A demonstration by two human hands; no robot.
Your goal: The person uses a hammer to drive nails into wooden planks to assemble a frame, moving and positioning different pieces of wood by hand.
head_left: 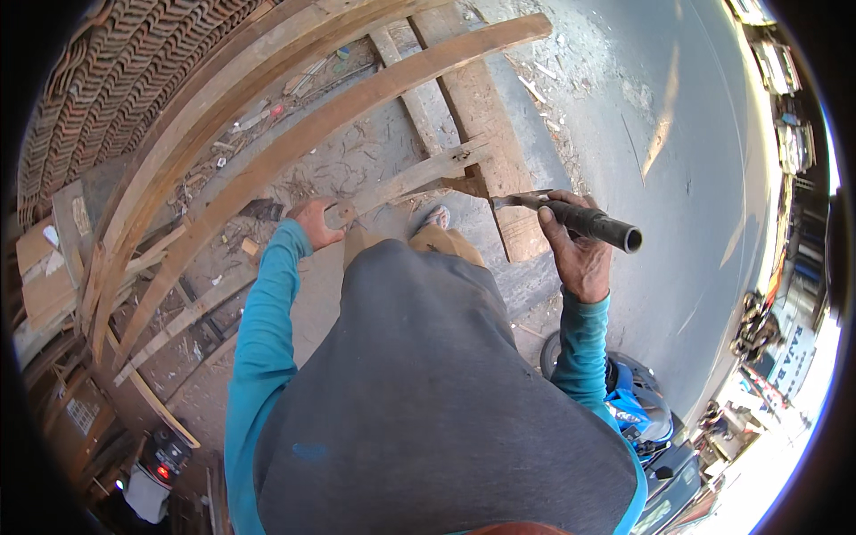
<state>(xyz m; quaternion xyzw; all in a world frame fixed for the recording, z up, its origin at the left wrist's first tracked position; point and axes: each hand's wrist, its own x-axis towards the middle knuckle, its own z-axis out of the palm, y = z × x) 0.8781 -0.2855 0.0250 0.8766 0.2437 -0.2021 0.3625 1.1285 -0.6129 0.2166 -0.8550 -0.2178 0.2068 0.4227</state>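
My left hand is closed round the near end of a pale wooden bar. The bar slants away to the right, and its far end lies over a broad plank. In my right hand is a tool with a black tubular handle, its hollow end pointing right. A metal blade sticks out of the handle to the left, over the plank's edge. Its exact kind I cannot tell. Beside the bar's far end is a darker notched wood piece.
A long curved beam sweeps across the left, with more curved timbers behind it. Stacked roof tiles stand far left. Wood chips litter the floor. My sandalled foot is near the bar. A blue motorbike stands at lower right.
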